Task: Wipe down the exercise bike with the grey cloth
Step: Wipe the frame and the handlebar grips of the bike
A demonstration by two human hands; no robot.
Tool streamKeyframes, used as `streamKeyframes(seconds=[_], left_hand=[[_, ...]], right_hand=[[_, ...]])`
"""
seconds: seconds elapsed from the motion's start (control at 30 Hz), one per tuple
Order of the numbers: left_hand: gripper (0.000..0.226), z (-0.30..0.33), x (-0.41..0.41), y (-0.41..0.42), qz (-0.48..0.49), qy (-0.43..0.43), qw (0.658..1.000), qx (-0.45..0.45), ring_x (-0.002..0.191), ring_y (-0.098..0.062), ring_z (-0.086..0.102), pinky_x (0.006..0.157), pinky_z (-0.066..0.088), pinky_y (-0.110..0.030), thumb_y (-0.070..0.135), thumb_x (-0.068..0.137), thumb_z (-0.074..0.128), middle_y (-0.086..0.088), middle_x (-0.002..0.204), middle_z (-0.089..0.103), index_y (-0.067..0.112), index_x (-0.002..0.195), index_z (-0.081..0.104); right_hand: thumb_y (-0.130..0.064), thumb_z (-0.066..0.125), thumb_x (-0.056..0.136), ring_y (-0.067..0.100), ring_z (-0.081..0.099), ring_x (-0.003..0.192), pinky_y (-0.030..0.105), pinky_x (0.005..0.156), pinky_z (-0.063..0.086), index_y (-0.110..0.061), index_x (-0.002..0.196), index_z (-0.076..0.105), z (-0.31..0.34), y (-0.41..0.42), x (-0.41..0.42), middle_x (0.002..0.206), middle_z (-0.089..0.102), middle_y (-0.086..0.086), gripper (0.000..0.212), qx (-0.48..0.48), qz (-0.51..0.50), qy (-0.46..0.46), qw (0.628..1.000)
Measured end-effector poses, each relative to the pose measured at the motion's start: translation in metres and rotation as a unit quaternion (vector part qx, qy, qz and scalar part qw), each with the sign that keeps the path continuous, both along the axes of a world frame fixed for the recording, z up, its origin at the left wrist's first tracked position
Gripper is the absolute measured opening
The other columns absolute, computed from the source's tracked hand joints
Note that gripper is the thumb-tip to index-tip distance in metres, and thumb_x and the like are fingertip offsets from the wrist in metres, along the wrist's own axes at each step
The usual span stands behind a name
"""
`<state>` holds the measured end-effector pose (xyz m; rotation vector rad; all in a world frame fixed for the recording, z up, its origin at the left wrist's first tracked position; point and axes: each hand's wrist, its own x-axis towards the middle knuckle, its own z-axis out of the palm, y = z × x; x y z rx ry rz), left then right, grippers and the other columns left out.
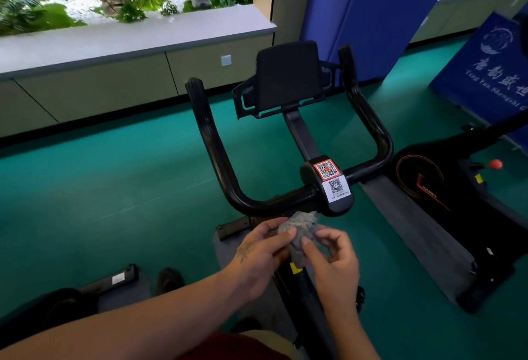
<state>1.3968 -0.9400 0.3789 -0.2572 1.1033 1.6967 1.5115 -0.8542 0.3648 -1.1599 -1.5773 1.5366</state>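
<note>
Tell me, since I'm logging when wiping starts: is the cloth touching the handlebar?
Cannot tell. In the head view the cloth overlaps the handlebar edge; no gap or contact shows.

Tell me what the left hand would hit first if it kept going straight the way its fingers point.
The left hand grips the grey cloth, fingers aimed up and right. Beyond the cloth, the first thing is probably the handlebar clamp with QR stickers, though depth is unclear.

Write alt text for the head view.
Both hands, left hand and right hand, hold a bunched grey cloth just below the black handlebars of an exercise bike. Green floor beneath; a second bike stands to the right.
</note>
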Motion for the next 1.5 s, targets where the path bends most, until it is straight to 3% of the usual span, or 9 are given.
streamKeyframes(seconds=[0.17,0.4,0.53,0.63,0.73,0.93,1.13,1.27,1.5], left_hand=[[0.051,0.002,0.002,-0.001,-0.011,-0.022,0.999,0.029,0.096,-0.029,0.078,0.071,0.065,-0.036,0.009,0.087,0.08,-0.015,0.127,0.077,0.01,0.136,0.064],[0.056,-0.001,0.004,0.016,0.038,-0.004,0.998,0.05,0.106,-0.03,0.079,0.083,0.066,-0.032,-0.012,0.083,0.078,-0.016,0.119,0.079,0.008,0.132,0.06],[0.055,-0.005,0.009,0.022,0.066,0.025,0.997,0.04,0.109,-0.029,0.078,0.086,0.064,-0.037,-0.01,0.086,0.08,-0.011,0.119,0.08,0.013,0.133,0.063],[0.057,-0.006,0.011,0.024,0.083,0.02,0.996,0.039,0.114,-0.035,0.076,0.099,0.058,-0.048,-0.007,0.083,0.083,-0.012,0.125,0.078,0.012,0.134,0.064],[0.058,0.0,0.015,0.025,0.095,0.002,0.993,0.064,0.115,-0.03,0.076,0.095,0.063,-0.046,-0.008,0.084,0.081,-0.012,0.127,0.078,0.011,0.136,0.063],[0.066,0.008,0.026,0.014,0.105,-0.045,0.988,0.102,0.119,-0.033,0.074,0.098,0.063,-0.043,-0.005,0.08,0.083,-0.016,0.129,0.076,0.008,0.138,0.056],[0.053,0.013,0.028,0.013,0.163,-0.063,0.983,0.056,0.109,-0.038,0.077,0.079,0.066,-0.038,-0.015,0.085,0.079,-0.02,0.116,0.079,0.005,0.125,0.049],[0.052,0.012,0.026,0.016,0.186,-0.09,0.977,0.051,0.105,-0.035,0.078,0.078,0.066,-0.037,-0.02,0.083,0.077,-0.018,0.109,0.08,0.008,0.116,0.047],[0.047,0.002,0.02,0.006,0.177,-0.042,0.982,0.046,0.098,-0.032,0.079,0.078,0.066,-0.039,-0.021,0.085,0.074,-0.016,0.093,0.069,0.012,0.104,0.046]], right_hand=[[-0.003,0.086,0.082,0.016,0.069,0.096,0.017,0.08,0.054,-0.02,0.091,0.066,-0.008,0.007,-0.007,0.103,0.069,0.01,0.028,0.046,-0.021,-0.036,0.998],[-0.007,0.082,0.087,0.017,0.066,0.083,0.011,0.071,0.048,-0.02,0.087,0.066,0.006,0.017,-0.017,0.092,0.071,0.002,0.02,0.079,-0.058,-0.064,0.993],[-0.015,0.072,0.093,0.023,0.062,0.085,0.03,0.08,0.049,-0.018,0.09,0.062,0.025,0.029,-0.008,0.094,0.064,0.004,0.01,0.255,-0.093,-0.034,0.962],[-0.015,0.072,0.092,0.027,0.057,0.094,0.038,0.088,0.046,-0.008,0.102,0.063,0.039,0.056,-0.012,0.104,0.06,0.004,0.015,0.385,-0.016,-0.083,0.919],[-0.02,0.073,0.092,0.028,0.054,0.109,0.04,0.098,0.042,-0.005,0.114,0.063,0.052,0.082,-0.032,0.117,0.061,0.006,0.028,0.475,0.07,-0.136,0.867],[-0.039,0.067,0.097,0.025,0.054,0.122,0.047,0.109,0.037,-0.012,0.123,0.06,0.054,0.108,-0.076,0.125,0.06,0.004,0.038,0.477,0.138,-0.181,0.849],[-0.046,0.059,0.101,0.026,0.06,0.115,0.044,0.103,0.041,-0.013,0.122,0.061,0.042,0.106,-0.09,0.122,0.063,0.002,0.039,0.473,0.137,-0.214,0.844],[-0.048,0.056,0.102,0.024,0.06,0.115,0.043,0.102,0.041,-0.014,0.122,0.06,0.043,0.106,-0.09,0.123,0.062,0.002,0.04,0.469,0.137,-0.222,0.843],[-0.048,0.056,0.102,0.021,0.059,0.115,0.045,0.103,0.042,-0.015,0.122,0.06,0.043,0.107,-0.089,0.124,0.061,0.0,0.039,0.466,0.145,-0.231,0.842]])
